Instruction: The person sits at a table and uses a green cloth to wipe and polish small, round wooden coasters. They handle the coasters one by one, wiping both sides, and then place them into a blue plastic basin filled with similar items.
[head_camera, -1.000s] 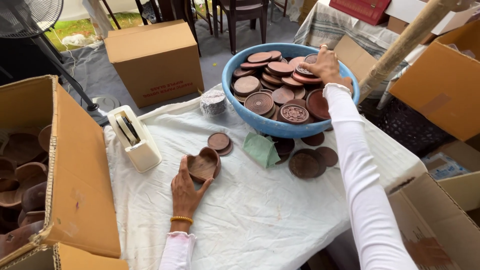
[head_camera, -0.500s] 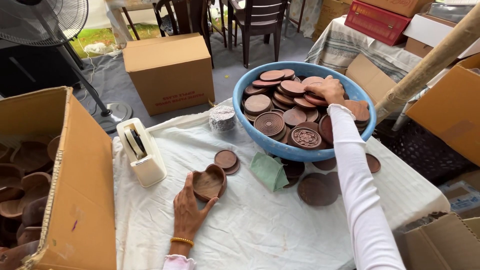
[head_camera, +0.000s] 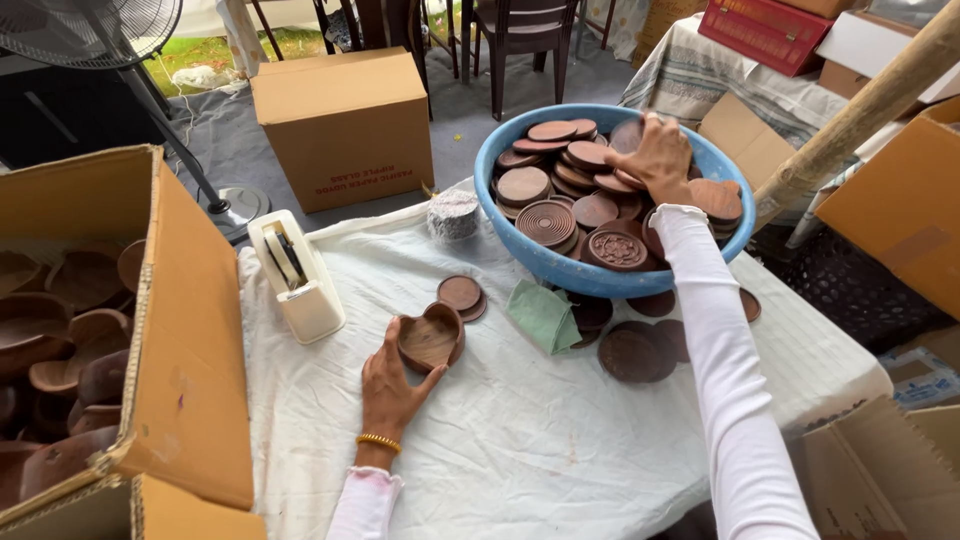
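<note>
Hands at the table with wooden pieces.
Left hand (head_camera: 388, 385) grasps the heart-shaped wooden bowl (head_camera: 430, 338); right hand (head_camera: 660, 155) fingers curl onto discs in the far blue basin (head_camera: 560, 270).

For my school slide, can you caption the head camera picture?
Left hand holds a heart-shaped wooden bowl while right hand reaches into a blue basin of wooden discs.

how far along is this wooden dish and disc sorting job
Looks early to midway. Done: a few brown discs already lie out on the white cloth. In hand: the left hand steadies a heart-shaped wooden dish, while the right hand reaches into the blue basin. Left: the basin is full of discs.
</note>
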